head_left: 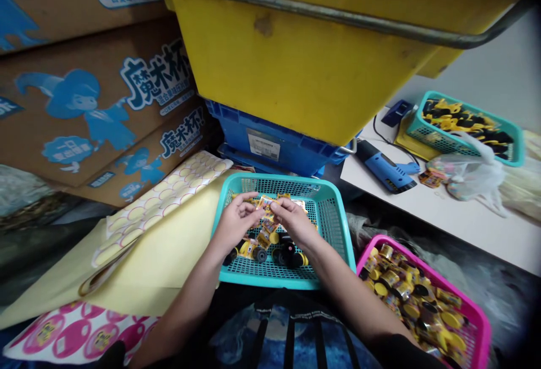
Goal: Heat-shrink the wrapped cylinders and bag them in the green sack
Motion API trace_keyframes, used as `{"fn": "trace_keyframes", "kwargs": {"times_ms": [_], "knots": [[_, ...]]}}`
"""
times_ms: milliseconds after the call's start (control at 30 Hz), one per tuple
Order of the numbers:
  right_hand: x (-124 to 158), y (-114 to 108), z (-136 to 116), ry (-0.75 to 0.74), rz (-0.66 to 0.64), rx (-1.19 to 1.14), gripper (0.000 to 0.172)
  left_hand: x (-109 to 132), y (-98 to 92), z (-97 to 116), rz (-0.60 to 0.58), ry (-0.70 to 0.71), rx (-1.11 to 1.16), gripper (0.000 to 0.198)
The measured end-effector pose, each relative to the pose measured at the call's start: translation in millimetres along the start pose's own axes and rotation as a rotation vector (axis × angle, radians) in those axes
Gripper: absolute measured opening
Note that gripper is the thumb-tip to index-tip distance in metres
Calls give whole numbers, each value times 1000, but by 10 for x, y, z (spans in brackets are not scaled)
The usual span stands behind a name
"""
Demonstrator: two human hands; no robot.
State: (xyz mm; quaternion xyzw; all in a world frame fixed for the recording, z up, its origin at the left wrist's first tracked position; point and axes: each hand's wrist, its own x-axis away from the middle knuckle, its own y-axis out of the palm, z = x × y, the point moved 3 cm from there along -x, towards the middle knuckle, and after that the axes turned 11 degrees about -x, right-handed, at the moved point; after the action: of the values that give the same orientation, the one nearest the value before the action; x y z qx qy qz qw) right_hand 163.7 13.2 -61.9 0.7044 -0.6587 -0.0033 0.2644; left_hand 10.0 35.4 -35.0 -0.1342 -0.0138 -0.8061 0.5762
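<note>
Centre frame: your right hand [296,221] pinches a wrapper [267,202] over teal basket [270,282]; left hand's [235,221] grip, can't tell. Parts [288,248] remain below; pieces [408,293] lower right seem done.

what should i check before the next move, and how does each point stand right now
1. Both hands over the teal basket: ok, left hand and right hand are above it.
2. Small printed piece held: ok, it is at the right hand's fingertips.
3. Left hand's grip on that piece: cannot tell, its fingers are close but contact is unclear.
4. Teal basket cleared of loose pieces: not ok, black and yellow parts lie in it.
5. Pink basket stocked: ok, many yellow-capped containers are in it.
</note>
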Motion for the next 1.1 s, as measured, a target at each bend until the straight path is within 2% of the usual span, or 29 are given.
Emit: {"fn": "trace_keyframes", "kwargs": {"times_ms": [167,267,400,533,633,733,800,933,1100], "knots": [[40,111,152,-9,98,-124,37,-7,-9,60,68,32,38,56],[72,94,170,4,103,-105,36,-19,-115,110,2,15,-22,59],[95,79,-3,-17,26,5,41,-9,-256,161,-113,3,-165,57],[54,135,-157,11,-73,124,45,11,-242,206,-228,11,-164,56],[-3,159,-165,-14,-33,129,39,12,-154,197,-212,23,-35,50],[-34,161,-118,-53,23,104,36,11,-44,111,-189,-7,90,53],[-30,160,-84,-71,43,96,37,9,-5,51,-146,-19,112,55],[1,190,-9,-95,52,104,36,19,-9,24,-31,-10,102,46],[-28,162,16,-93,82,164,51,31,-32,58,48,-33,87,51]]}}
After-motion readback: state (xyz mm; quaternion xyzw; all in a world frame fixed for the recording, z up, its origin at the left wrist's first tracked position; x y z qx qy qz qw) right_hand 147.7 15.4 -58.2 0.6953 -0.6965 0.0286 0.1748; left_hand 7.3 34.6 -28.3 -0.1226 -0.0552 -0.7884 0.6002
